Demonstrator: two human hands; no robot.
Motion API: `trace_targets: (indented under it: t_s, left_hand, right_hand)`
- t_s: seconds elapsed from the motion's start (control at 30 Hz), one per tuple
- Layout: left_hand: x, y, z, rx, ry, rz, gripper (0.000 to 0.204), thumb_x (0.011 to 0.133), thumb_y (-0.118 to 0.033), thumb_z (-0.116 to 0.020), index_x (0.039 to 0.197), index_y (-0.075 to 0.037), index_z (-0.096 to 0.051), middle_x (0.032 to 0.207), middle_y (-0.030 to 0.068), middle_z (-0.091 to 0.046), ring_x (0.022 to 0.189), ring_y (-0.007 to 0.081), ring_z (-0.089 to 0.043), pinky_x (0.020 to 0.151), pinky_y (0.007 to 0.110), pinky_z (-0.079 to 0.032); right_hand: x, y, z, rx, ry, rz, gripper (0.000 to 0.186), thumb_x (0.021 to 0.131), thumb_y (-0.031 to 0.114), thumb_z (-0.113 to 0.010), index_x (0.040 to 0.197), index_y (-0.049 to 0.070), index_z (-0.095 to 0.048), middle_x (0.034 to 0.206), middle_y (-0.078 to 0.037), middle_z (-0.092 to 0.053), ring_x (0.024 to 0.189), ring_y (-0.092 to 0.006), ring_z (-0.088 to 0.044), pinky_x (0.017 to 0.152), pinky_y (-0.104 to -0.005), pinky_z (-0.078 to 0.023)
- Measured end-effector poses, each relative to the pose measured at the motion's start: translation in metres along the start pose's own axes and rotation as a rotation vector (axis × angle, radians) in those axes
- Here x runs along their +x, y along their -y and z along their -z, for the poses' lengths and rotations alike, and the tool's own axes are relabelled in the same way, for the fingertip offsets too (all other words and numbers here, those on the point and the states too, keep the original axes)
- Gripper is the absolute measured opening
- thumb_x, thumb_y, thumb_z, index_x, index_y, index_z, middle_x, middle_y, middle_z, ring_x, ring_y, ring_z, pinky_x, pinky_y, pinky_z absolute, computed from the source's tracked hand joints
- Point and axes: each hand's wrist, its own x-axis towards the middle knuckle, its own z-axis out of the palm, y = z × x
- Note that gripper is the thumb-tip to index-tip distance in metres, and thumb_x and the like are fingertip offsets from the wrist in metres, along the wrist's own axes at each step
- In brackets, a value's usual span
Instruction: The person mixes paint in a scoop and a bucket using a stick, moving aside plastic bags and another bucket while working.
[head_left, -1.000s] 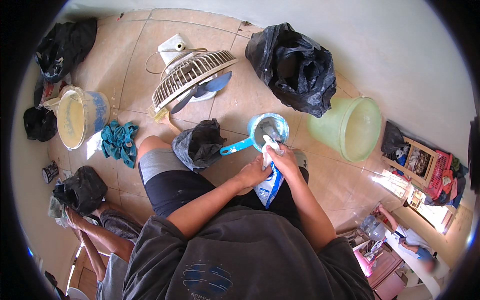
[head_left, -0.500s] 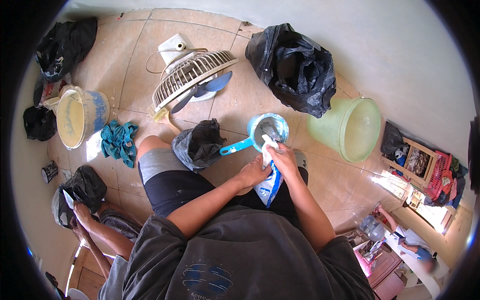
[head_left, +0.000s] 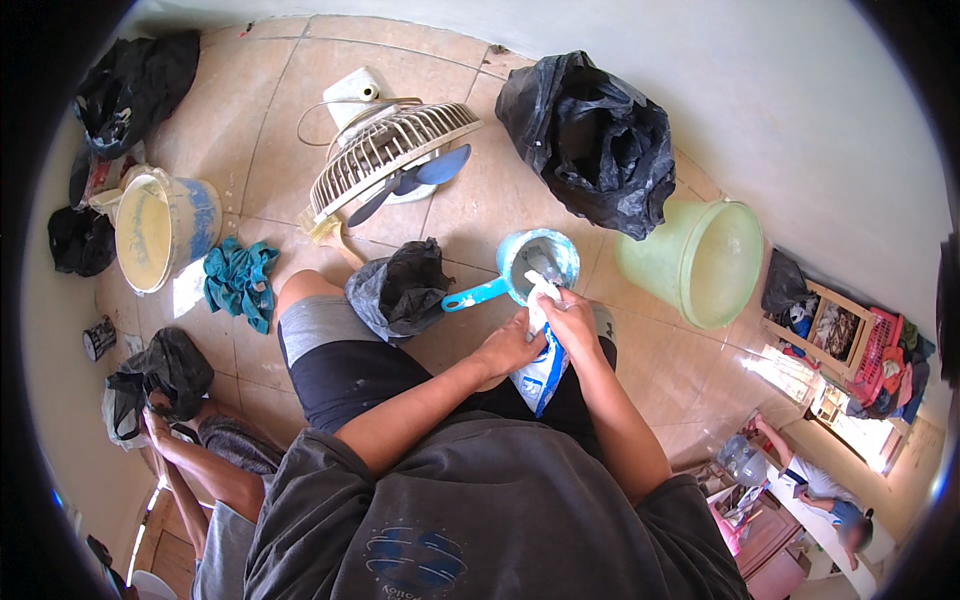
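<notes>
– Where's your blue-and-white plastic packet [head_left: 541, 376], and what are your fingers doing?
– Just your side of the blue dipper [head_left: 505, 262], long axis running away from you, white neck at the rim; your left hand [head_left: 507, 347] and right hand [head_left: 570, 325] both grasp it, the right nearer the neck
– Touching the rim?
– I can't tell
– And your room?
– Bare floor tile [head_left: 598, 262] rightward, up to the green bucket [head_left: 655, 252]; a black plastic bag [head_left: 405, 290] sits just beside the dipper's handle on your left
</notes>
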Motion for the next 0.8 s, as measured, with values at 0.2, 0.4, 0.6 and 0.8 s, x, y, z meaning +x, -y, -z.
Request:
trace_targets:
  t_s: [0.2, 0.4, 0.6, 0.8]
  left_hand:
    - [-0.0019, -0.0004, -0.0006, 0.023, -0.019, 0.008, 0.077, 0.096, -0.04, -0.052, 0.149, 0.008, -0.024, 0.136, 0.0391, -0.048, 0.128, 0.0483, -0.05, 0.109, 0.048, -0.039]
    - [-0.0011, 0.0027, -0.0013, 0.03, -0.045, -0.006, 0.07, 0.096, -0.044, -0.051, 0.137, 0.011, -0.036, 0.134, 0.0397, -0.048, 0.127, 0.0488, -0.05, 0.108, 0.05, -0.04]
    - [-0.0022, -0.0049, 0.0022, 0.026, -0.004, 0.036, 0.075, 0.095, -0.039, -0.052, 0.145, 0.011, -0.028, 0.134, 0.0402, -0.05, 0.127, 0.0487, -0.051, 0.108, 0.048, -0.04]
    - [0.0007, 0.0051, -0.0036, 0.029, -0.036, -0.006, 0.072, 0.095, -0.04, -0.053, 0.146, 0.006, -0.03, 0.133, 0.0378, -0.052, 0.125, 0.0485, -0.052, 0.107, 0.049, -0.041]
  right_hand:
    - [-0.0002, 0.0034, -0.0015, -0.032, -0.006, 0.029, 0.033, 0.087, 0.03, -0.072, 0.104, 0.003, -0.074, 0.089, -0.017, -0.075, 0.082, -0.025, -0.073, 0.072, -0.0356, -0.054]
    - [-0.0002, 0.0052, -0.0032, 0.023, -0.008, -0.012, 0.032, 0.086, 0.028, -0.072, 0.105, 0.003, -0.074, 0.089, -0.016, -0.075, 0.082, -0.0243, -0.073, 0.073, -0.0352, -0.054]
    - [0.0003, 0.002, -0.0014, 0.014, 0.0, 0.007, 0.031, 0.086, 0.027, -0.072, 0.105, 0.002, -0.073, 0.089, -0.016, -0.074, 0.082, -0.0244, -0.073, 0.073, -0.0349, -0.054]
    - [-0.0033, 0.0044, -0.0015, 0.004, -0.016, 0.049, 0.031, 0.086, 0.028, -0.072, 0.103, 0.003, -0.074, 0.089, -0.016, -0.074, 0.083, -0.0245, -0.073, 0.073, -0.0352, -0.054]
